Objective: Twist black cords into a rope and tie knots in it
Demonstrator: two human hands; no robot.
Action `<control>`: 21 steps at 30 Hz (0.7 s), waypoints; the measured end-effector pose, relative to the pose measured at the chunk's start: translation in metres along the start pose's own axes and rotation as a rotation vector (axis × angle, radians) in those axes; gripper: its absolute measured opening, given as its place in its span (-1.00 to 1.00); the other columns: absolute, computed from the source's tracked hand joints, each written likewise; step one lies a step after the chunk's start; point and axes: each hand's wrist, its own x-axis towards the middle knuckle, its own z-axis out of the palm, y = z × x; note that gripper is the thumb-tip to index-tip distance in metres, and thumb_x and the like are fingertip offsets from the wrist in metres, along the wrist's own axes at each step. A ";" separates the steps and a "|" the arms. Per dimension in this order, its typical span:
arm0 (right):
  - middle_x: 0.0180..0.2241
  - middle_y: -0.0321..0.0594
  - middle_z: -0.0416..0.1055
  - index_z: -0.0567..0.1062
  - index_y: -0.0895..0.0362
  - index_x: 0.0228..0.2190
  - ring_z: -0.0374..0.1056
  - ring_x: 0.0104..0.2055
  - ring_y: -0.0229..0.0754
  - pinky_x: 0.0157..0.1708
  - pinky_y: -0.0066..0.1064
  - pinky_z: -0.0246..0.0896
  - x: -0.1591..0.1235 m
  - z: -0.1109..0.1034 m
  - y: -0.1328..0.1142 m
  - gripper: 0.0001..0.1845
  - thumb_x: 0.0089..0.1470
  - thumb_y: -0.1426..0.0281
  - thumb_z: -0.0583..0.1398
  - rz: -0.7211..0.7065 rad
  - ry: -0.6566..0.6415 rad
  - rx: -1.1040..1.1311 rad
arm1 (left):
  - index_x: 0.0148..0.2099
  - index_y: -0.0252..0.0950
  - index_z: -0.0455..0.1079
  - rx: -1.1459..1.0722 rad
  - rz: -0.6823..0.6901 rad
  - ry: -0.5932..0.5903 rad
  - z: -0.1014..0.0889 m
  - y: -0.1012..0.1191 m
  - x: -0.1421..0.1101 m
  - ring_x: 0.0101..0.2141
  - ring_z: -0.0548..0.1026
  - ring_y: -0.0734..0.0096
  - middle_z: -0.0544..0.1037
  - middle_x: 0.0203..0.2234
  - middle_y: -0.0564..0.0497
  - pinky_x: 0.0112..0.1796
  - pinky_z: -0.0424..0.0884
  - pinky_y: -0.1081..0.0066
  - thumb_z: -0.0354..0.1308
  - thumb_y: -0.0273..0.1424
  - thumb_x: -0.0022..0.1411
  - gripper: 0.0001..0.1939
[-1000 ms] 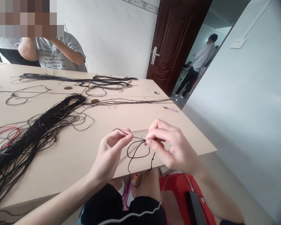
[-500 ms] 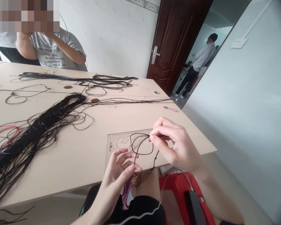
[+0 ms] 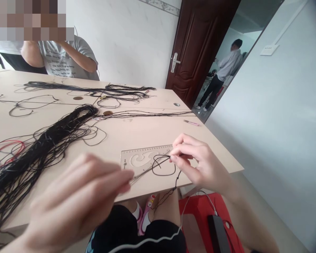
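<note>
My right hand (image 3: 197, 158) pinches a black cord (image 3: 163, 174) between thumb and fingertips, above the table's near edge. Thin loops of the cord hang to the left of those fingertips. A knotted length (image 3: 177, 178) drops below the hand toward my lap. My left hand (image 3: 86, 189), smeared by motion, is at the lower left with its fingers pressed together. A taut dark strand, seemingly of the same cord, runs from its fingertips to the right hand. Beneath the loops a clear plastic set square (image 3: 126, 158) lies on the table.
A thick bundle of black cords (image 3: 55, 135) covers the table's left side, with a red cord (image 3: 9, 149) beside it. More cords (image 3: 89, 89) lie farther back. Small pink snips (image 3: 191, 123) lie near the right edge. A person (image 3: 65, 58) sits across; another stands beyond the door (image 3: 197, 42).
My left hand has swung left and closer to the camera, its spread fingers now closed, drawing out a strand. The loops at my right hand look smaller; that hand has barely moved.
</note>
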 end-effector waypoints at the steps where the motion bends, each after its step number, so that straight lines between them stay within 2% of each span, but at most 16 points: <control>1: -0.40 -0.28 0.20 0.40 0.20 -0.49 0.10 -0.54 -0.43 -0.56 -0.52 0.11 0.000 -0.001 0.000 -0.86 0.07 0.51 0.08 -0.019 -0.010 0.005 | -0.31 -0.15 0.48 0.113 0.070 -0.006 0.001 -0.001 0.014 -0.51 0.37 0.51 0.49 -0.52 0.13 -0.47 0.23 0.47 0.18 -0.58 -0.05 -0.75; 2: -0.36 -0.26 0.22 0.41 0.20 -0.48 0.11 -0.54 -0.44 -0.55 -0.52 0.12 0.000 -0.002 -0.001 -0.88 0.06 0.52 0.10 -0.034 -0.011 0.009 | -0.34 -0.19 0.45 0.173 0.066 0.008 0.004 -0.003 0.026 -0.50 0.36 0.54 0.47 -0.53 0.11 -0.47 0.22 0.49 0.12 -0.57 0.03 -0.81; 3: -0.31 -0.24 0.23 0.42 0.20 -0.48 0.13 -0.54 -0.45 -0.54 -0.52 0.14 0.000 -0.003 -0.001 -0.88 0.05 0.52 0.11 -0.046 0.000 0.013 | -0.39 -0.23 0.41 0.190 -0.011 -0.044 0.010 -0.006 0.037 -0.53 0.33 0.56 0.44 -0.56 0.10 -0.48 0.19 0.50 0.07 -0.51 0.11 -0.88; 6: -0.16 -0.17 0.27 0.43 0.20 -0.49 0.22 -0.48 -0.41 -0.49 -0.48 0.22 0.000 -0.003 0.001 -0.88 0.04 0.54 0.11 -0.077 0.056 0.043 | -0.43 -0.29 0.40 0.001 -0.255 -0.370 0.029 -0.017 0.056 -0.59 0.26 0.55 0.36 -0.65 0.09 -0.56 0.13 0.52 0.01 -0.28 0.18 -0.75; 8: -0.12 -0.14 0.30 0.44 0.20 -0.49 0.29 -0.40 -0.33 -0.45 -0.45 0.27 0.000 -0.003 0.003 -0.87 0.03 0.55 0.11 -0.111 0.092 0.066 | -0.39 -0.30 0.42 -0.134 -0.384 -0.518 0.040 -0.022 0.060 -0.57 0.29 0.52 0.39 -0.62 0.06 -0.55 0.15 0.52 0.02 -0.22 0.16 -0.72; 11: -0.15 -0.14 0.35 0.46 0.19 -0.47 0.34 -0.30 -0.26 -0.39 -0.43 0.31 0.001 0.000 0.005 -0.86 0.03 0.56 0.11 -0.139 0.125 0.103 | -0.39 -0.31 0.44 -0.279 -0.472 -0.580 0.048 -0.025 0.059 -0.56 0.31 0.50 0.42 -0.60 0.05 -0.54 0.18 0.51 0.07 -0.21 0.11 -0.73; 14: -0.28 -0.17 0.39 0.48 0.19 -0.44 0.36 -0.34 -0.27 -0.44 -0.46 0.31 0.001 0.002 0.005 -0.84 0.04 0.57 0.10 -0.129 0.167 0.163 | -0.42 -0.31 0.44 -0.329 -0.513 -0.628 0.049 -0.024 0.056 -0.55 0.34 0.45 0.43 -0.61 0.02 -0.53 0.21 0.48 0.06 -0.20 0.11 -0.71; 15: -0.32 -0.17 0.40 0.48 0.19 -0.43 0.36 -0.36 -0.28 -0.45 -0.47 0.30 0.001 0.002 0.005 -0.84 0.04 0.57 0.10 -0.117 0.181 0.175 | -0.41 -0.29 0.44 -0.309 -0.512 -0.609 0.048 -0.023 0.054 -0.52 0.36 0.42 0.45 -0.57 0.01 -0.51 0.23 0.45 0.05 -0.20 0.11 -0.72; 16: -0.34 -0.18 0.40 0.48 0.20 -0.44 0.36 -0.37 -0.29 -0.46 -0.48 0.30 0.002 0.002 0.005 -0.84 0.04 0.56 0.10 -0.099 0.190 0.179 | -0.38 -0.28 0.45 -0.260 -0.491 -0.532 0.047 -0.020 0.052 -0.46 0.39 0.38 0.47 -0.51 -0.01 -0.46 0.27 0.42 0.04 -0.21 0.12 -0.73; 18: -0.35 -0.17 0.40 0.48 0.22 -0.45 0.36 -0.38 -0.29 -0.47 -0.49 0.29 0.002 0.002 0.005 -0.86 0.04 0.54 0.12 -0.058 0.203 0.177 | -0.33 -0.23 0.44 -0.095 -0.358 -0.213 0.043 -0.012 0.045 -0.27 0.41 0.29 0.48 -0.32 -0.03 -0.29 0.31 0.32 0.03 -0.27 0.14 -0.79; 20: -0.35 -0.17 0.40 0.48 0.23 -0.46 0.36 -0.37 -0.29 -0.48 -0.51 0.27 0.003 0.003 0.006 -0.87 0.04 0.52 0.13 -0.025 0.207 0.175 | -0.38 -0.19 0.44 0.110 -0.116 0.110 0.040 -0.004 0.035 -0.10 0.34 0.22 0.41 -0.16 -0.01 -0.10 0.24 0.22 0.06 -0.36 0.12 -0.87; 21: -0.35 -0.17 0.41 0.48 0.23 -0.46 0.36 -0.36 -0.29 -0.49 -0.51 0.26 0.003 0.003 0.007 -0.87 0.04 0.50 0.13 -0.012 0.204 0.178 | -0.43 -0.19 0.44 0.203 0.008 0.165 0.040 0.000 0.030 -0.06 0.31 0.18 0.37 -0.11 0.00 -0.04 0.19 0.16 0.10 -0.40 0.08 -0.89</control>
